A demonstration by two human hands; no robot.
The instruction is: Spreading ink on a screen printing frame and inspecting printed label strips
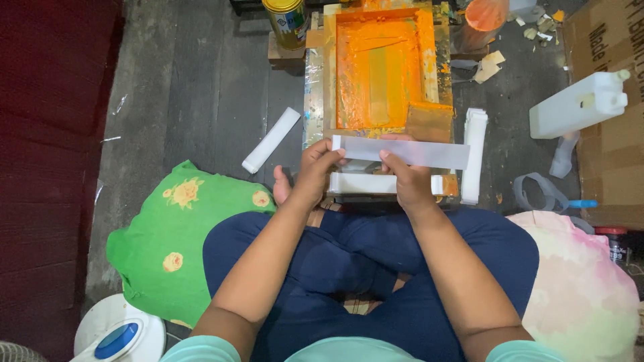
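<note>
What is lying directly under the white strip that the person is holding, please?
Under the white strip, held by the left hand and right hand, lies a stack of similar white strips. The hands cover what the stack rests on.

Two hands are in view, the left hand (314, 175) and the right hand (410, 184), and together they hold one white strip (402, 152). There is one wooden frame (384, 67) covered with orange ink. Three stacks of white strips are present: one stack (376, 184) under the hands, one stack (473, 154) at the right of the frame, and one bundle (271, 139) lying on the floor. I count one yellow can (286, 21), one white jerrycan (579, 104), one cardboard box (614, 87), one green cushion (171, 231) and one pink cushion (583, 281).
</note>
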